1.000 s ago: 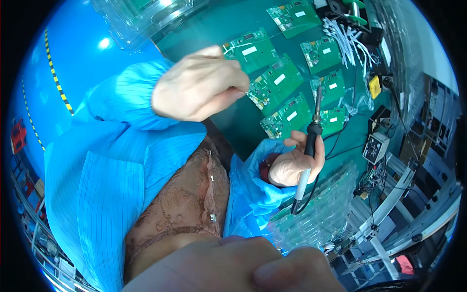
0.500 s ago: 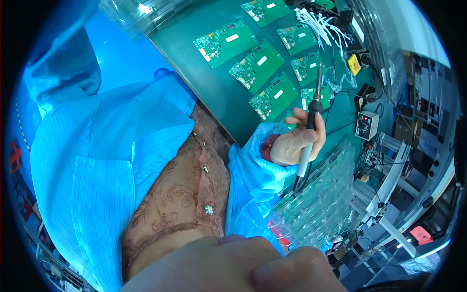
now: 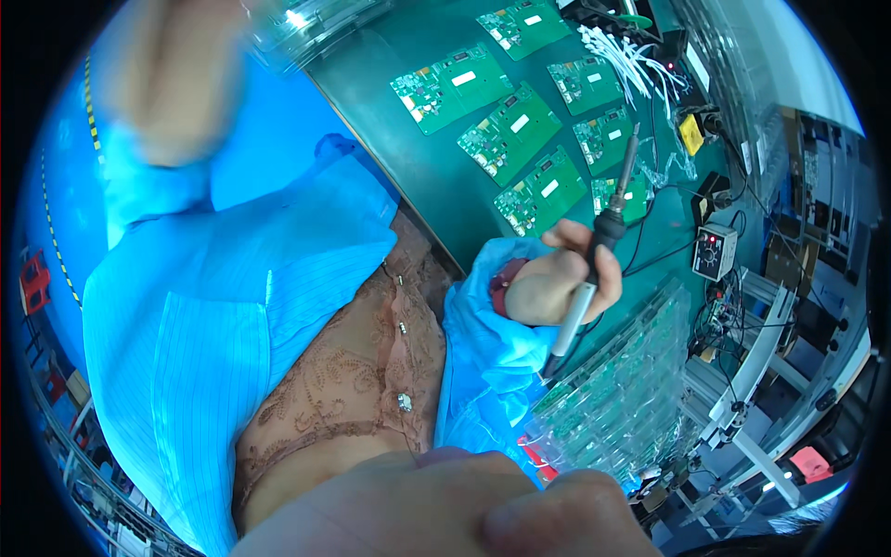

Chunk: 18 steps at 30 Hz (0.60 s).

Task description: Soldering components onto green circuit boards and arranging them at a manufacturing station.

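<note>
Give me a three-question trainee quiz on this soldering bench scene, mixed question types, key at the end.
1. True or false: the right hand grips the soldering iron with its tip pointing up and away from the body.
2. Multiple choice: the green circuit boards lie
A. stacked in a box
B. spread flat on the green mat
C. in the left hand
3. Fill in: the left hand is raised at upper left and looks ____ in the picture.

Key: 1 true; 2 B; 3 blurred
</note>
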Available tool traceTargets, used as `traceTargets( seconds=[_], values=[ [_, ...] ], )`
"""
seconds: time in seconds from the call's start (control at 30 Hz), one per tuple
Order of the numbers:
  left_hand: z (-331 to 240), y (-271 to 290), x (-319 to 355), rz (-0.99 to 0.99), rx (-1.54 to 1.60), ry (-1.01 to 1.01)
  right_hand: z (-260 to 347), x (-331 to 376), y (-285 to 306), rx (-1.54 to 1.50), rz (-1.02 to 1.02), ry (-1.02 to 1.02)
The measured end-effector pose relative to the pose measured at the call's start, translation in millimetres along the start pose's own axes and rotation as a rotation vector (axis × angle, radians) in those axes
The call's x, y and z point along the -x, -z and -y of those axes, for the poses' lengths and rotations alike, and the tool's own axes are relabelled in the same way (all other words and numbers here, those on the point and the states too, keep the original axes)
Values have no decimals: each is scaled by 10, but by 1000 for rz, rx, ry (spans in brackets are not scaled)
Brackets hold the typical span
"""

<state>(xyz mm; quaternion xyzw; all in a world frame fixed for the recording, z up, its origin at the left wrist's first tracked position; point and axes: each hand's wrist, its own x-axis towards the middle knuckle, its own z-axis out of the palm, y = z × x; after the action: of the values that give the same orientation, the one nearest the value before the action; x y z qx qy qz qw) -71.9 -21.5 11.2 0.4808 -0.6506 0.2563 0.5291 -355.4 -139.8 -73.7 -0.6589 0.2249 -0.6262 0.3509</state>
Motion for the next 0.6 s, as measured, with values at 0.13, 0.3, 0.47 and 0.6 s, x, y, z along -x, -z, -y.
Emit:
traceTargets(
  seconds=[0.13,0.3,0.47,0.6],
  values=[
    [-557,-853,442,525,255,106,-79,126,-52,-78,163,4],
    [-741,-1022,607,494,455,446,5,240,-153,-125,288,-118],
    [-707,-1220,605,512,568,518,-108,218,-88,-124,188,-96],
    [-612,-1259,545,561,615,566,-100,47,23,54,278,-70]
  ],
)
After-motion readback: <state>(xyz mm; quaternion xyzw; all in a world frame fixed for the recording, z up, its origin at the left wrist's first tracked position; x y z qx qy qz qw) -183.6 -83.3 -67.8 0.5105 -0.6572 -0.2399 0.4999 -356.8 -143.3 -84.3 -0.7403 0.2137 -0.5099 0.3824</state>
